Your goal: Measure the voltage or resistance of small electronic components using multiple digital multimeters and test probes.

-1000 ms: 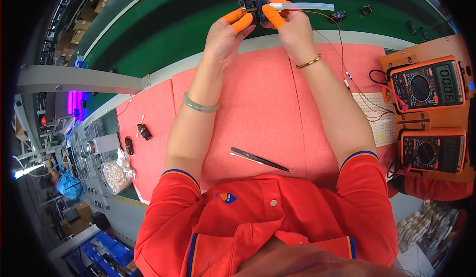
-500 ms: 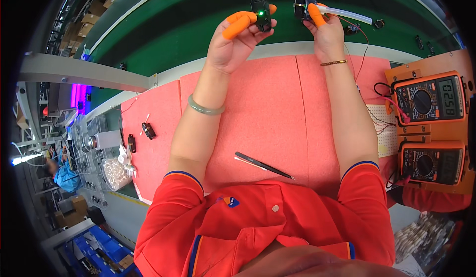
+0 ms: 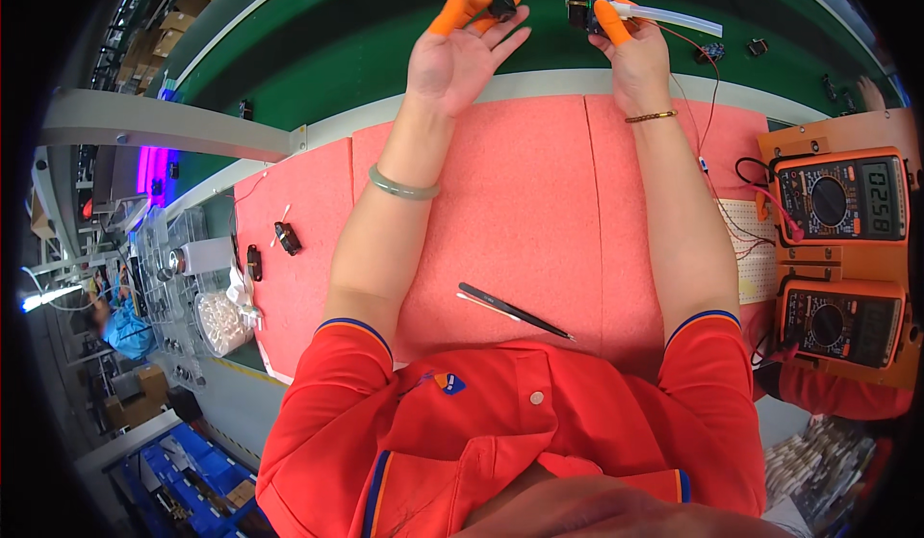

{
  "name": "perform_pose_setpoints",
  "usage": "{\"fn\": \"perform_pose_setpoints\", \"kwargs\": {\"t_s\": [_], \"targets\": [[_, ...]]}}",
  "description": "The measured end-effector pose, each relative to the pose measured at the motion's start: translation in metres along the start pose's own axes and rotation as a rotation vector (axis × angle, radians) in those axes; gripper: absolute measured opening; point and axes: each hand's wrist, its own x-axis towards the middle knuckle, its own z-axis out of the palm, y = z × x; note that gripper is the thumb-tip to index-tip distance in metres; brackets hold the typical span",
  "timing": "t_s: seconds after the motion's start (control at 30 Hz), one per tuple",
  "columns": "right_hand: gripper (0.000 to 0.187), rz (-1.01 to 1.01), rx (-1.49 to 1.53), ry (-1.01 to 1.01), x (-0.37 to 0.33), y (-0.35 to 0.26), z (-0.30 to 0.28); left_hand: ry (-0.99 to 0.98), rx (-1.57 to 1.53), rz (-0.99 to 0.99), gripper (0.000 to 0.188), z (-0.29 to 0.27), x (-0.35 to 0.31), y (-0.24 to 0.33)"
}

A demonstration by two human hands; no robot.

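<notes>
My left hand, with orange finger cots, is closed at the fingertips on a small black module whose green light glows at its top edge; the other fingers extend. My right hand grips a black fixture at its side, its thumb in an orange cot. From this fixture a translucent tube juts to the right, and a thin red wire trails down. Both hands are raised over the green belt, with a gap between the two pieces.
On the pink mat lie tweezers, a cotton swab and black modules. Two orange multimeters and a white breadboard stand right. A tub of swabs sits left. Another person's hand shows far right.
My left hand has turned the module, so it now appears shorter with its light at the top. Small parts on the belt have shifted right. Another person's hand has appeared far right.
</notes>
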Motion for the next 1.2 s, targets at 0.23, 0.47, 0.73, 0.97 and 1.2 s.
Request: {"fn": "perform_pose_setpoints", "kwargs": {"t_s": [0.23,0.47,0.73,0.97,1.2], "targets": [[0.023,0.002,0.012,-0.021,0.001,0.003,-0.001,0.38,2.014,0.214,0.029,-0.023,0.007,-0.008],[0.019,-0.056,-0.092,-0.071,0.003,0.016,0.001,0.239,1.876,0.386,0.031,-0.007,0.005,-0.014],[0.018,0.01,0.143,-0.22,-0.015,0.006,0.012,0.084,1.197,0.253,0.029,-0.015,0.008,-0.026],[0.017,0.024,0.129,-0.267,-0.018,0.0,0.013,0.12,1.125,0.228,0.029,-0.02,0.007,-0.024],[0.015,0.005,0.067,-0.088,-0.01,0.001,0.003,0.319,0.992,0.186,0.028,-0.033,0.015,-0.005]]}}
